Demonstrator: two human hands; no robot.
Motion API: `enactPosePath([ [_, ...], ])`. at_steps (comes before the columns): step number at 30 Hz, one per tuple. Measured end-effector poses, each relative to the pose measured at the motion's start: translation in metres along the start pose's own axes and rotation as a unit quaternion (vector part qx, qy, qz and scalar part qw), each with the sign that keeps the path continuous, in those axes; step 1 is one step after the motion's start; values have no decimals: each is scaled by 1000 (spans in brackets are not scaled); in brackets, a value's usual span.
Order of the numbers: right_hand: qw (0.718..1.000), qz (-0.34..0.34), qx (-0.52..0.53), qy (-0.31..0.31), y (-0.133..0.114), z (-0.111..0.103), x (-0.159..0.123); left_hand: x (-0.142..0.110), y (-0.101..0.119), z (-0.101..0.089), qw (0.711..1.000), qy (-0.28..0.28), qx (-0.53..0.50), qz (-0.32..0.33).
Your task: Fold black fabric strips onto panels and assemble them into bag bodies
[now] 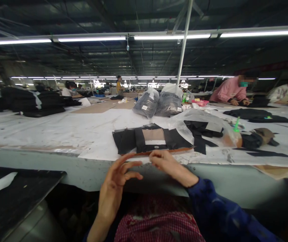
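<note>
My left hand (120,174) is raised just off the table's front edge, palm turned inward, with its fingers apart and nothing visible in them. My right hand (162,163) has its fingers curled together at the edge; whether anything small is pinched there is hidden. Just beyond both hands lies a black fabric piece (140,143) with a beige panel (152,134), a white strip (155,142) and a small oval metallic part (156,147). More black fabric pieces (125,139) fan out beside it. An orange-brown strip (180,150) shows along their near side.
A clear plastic bag (196,116) and black scraps (199,143) lie to the right, near a green-nozzled bottle (236,126). Two filled bags (169,101) stand farther back. Black stacks (25,99) are at left. A person in pink (227,89) works at right.
</note>
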State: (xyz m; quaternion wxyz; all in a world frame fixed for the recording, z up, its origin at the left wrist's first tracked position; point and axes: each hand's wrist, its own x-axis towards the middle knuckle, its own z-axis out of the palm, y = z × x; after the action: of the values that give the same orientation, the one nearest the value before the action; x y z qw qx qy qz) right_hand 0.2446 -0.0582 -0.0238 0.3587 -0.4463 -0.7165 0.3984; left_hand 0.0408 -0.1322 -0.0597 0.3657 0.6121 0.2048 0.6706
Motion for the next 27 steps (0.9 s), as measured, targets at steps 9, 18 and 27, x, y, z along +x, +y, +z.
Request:
enactPosePath([
  [9,965,-131,-224,33,30,-72,65,90,-58,23,972,-60,220,-55],
  [18,908,-252,-336,0,50,-70,67,119,-125,37,856,-156,493,-2],
  [27,894,-257,-366,-22,46,-73,64,117,-118,45,812,-173,557,23],
])
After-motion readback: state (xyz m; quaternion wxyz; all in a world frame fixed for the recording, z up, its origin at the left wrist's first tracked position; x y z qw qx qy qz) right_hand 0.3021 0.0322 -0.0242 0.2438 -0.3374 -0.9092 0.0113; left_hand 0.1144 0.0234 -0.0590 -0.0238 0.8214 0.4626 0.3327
